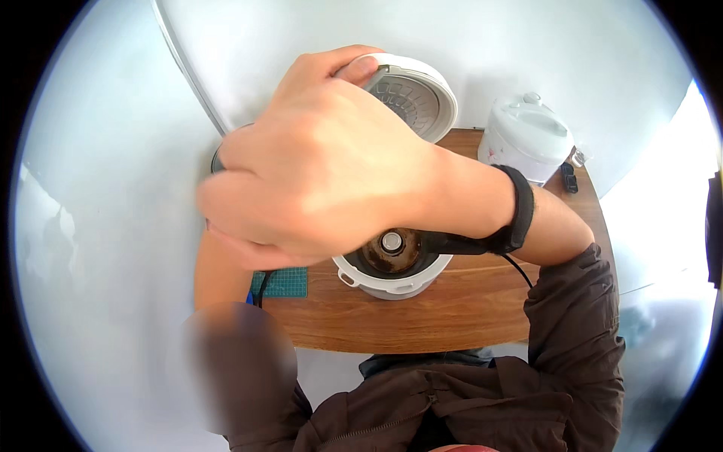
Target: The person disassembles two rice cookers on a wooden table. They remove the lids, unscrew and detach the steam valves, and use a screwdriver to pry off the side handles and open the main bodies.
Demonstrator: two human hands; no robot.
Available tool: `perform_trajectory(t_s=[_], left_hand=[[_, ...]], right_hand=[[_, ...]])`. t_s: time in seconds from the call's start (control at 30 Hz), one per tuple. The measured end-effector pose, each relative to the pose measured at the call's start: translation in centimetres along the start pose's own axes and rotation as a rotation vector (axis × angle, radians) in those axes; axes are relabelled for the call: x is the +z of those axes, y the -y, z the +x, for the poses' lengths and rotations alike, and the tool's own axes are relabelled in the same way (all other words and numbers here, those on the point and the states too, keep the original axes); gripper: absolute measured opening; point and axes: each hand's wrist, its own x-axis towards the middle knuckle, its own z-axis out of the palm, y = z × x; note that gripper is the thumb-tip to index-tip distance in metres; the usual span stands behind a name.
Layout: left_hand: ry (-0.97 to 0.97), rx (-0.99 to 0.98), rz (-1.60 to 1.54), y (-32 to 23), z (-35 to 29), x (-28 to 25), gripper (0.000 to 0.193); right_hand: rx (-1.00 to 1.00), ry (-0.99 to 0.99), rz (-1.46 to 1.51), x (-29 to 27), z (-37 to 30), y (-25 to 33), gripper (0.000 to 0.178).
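A white rice cooker (397, 289) stands open on the wooden table, without an inner pot; its brown-stained bottom and round metal centre button (392, 241) show. Its raised lid (449, 105) has a patterned metal inner plate. My left hand (331, 64) reaches up behind my right and is closed on the lid's upper left edge. Close to the camera, my right hand (309, 173) crosses in front, its fingers curled in; whatever they hold, if anything, is hidden. A black strap (520, 211) circles my right wrist. The right hand covers part of the cooker, the lid and my left forearm.
A white lidded appliance (527, 135) with a top handle stands at the back right, beside a small black object (570, 179). A green cutting mat (282, 283) lies left of the cooker. A black cable (520, 270) runs on its right. White walls stand close behind.
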Motion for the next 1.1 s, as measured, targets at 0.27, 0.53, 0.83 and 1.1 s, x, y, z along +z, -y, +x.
perform_trajectory(t_s=[0.27, 0.53, 0.83, 1.1], left_hand=[[0.025, 0.042, 0.064, 0.6, 0.2, 0.6, 0.032], [0.084, 0.299, 0.511, 0.4, -0.8, -1.8, 0.033], [0.222, 0.257, 0.463, -0.1, 0.3, -1.0, 0.040], [0.195, 0.233, 0.405, 0.8, 1.0, -0.8, 0.045]], right_hand=[[0.324, 0.261, -0.119, -1.0, 4.2, -0.3, 0.024], [0.473, 0.199, 0.092, -4.5, 6.8, -0.1, 0.027], [0.586, -0.028, 0.152, -8.5, 6.8, -1.8, 0.039], [0.380, -0.092, 0.627, -16.0, 0.5, -3.2, 0.037]])
